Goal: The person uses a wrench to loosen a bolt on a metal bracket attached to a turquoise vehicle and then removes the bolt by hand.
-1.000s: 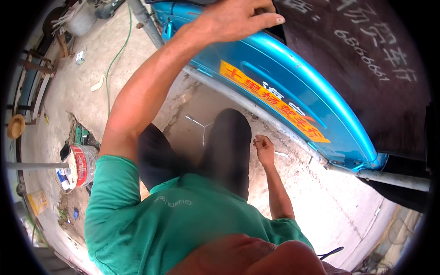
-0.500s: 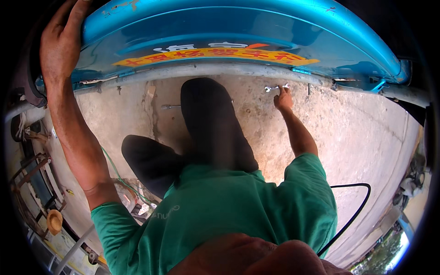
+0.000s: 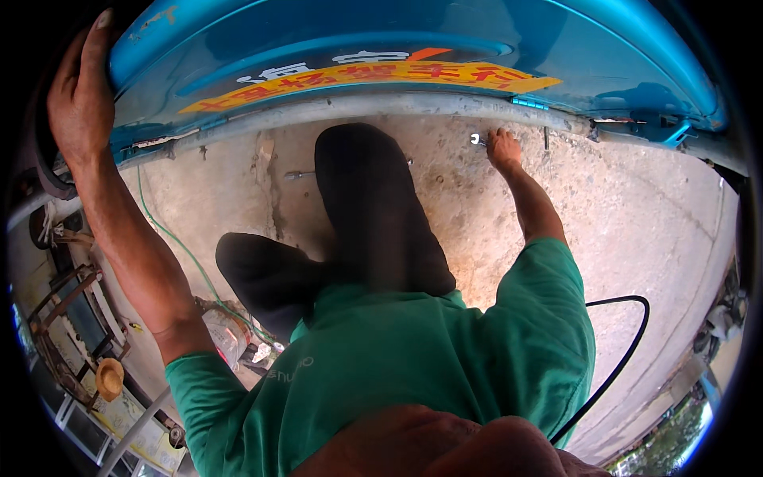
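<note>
The right hand (image 3: 503,149) reached down to the concrete floor (image 3: 636,215), fingers closed on a small metal wrench (image 3: 478,140) just below the grey pipe (image 3: 397,105) under the blue panel (image 3: 381,40). The wrench stuck out from the hand's left side, its long axis running roughly along the pipe. The left hand (image 3: 79,95) lay flat, fingers spread, on the panel's far left edge, well apart from the wrench. A second wrench (image 3: 298,174) lay left of the dark knee (image 3: 373,207).
</note>
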`<state>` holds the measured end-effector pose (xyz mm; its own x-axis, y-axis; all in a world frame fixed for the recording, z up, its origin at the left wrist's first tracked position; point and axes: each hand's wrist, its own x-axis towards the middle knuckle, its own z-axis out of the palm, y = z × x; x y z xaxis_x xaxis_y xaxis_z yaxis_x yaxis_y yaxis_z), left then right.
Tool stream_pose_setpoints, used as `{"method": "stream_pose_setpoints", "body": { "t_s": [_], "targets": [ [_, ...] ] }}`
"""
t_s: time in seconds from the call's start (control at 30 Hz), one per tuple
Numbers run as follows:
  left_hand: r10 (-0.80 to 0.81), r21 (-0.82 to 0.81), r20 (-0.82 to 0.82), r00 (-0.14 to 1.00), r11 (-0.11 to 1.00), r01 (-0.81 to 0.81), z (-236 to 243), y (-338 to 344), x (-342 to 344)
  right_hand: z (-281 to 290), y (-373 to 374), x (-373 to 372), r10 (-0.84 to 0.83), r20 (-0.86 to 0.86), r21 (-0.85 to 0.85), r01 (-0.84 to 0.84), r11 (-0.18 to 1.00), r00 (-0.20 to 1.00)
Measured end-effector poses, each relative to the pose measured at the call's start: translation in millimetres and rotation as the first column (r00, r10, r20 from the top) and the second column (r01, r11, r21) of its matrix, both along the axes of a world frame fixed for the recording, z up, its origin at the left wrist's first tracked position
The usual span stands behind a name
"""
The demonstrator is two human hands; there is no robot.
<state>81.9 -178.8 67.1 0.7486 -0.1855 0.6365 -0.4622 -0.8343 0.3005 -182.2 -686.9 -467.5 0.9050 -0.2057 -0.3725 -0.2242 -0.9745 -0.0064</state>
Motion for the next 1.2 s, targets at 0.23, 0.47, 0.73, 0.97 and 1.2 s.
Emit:
{"method": "stream_pose_setpoints", "body": {
  "t_s": [0.23,0.47,0.73,0.97,1.2],
  "targets": [
    [0.024,-0.102,-0.06,0.998,0.994,-0.03,2.6,10.6,-16.9,17.2,4.4,9.5,0.019,-0.128,0.114,-0.005,0.993,0.992],
    [-0.179,-0.161,-0.096,0.979,0.973,0.162,-14.0,-24.2,-0.5,26.3,41.5,-39.2,0.039,0.173,0.351,-0.098,0.931,0.984],
    [-0.25,-0.294,-0.13,0.96,0.934,0.203,-1.6,-16.5,-18.8,241.6,133.6,47.9,0.186,0.144,0.854,-0.217,0.473,0.972],
    [-0.338,-0.377,0.02,0.941,0.869,0.32,-10.9,-10.4,-17.7,471.2,246.9,89.6,0.397,0.499,0.815,-0.573,0.09,0.771],
    [-0.735,-0.804,0.038,0.677,0.379,0.457,-19.1,13.6,-16.0,604.2,363.8,164.7,0.443,0.518,0.829,-0.556,-0.051,0.732]
  ]
}}
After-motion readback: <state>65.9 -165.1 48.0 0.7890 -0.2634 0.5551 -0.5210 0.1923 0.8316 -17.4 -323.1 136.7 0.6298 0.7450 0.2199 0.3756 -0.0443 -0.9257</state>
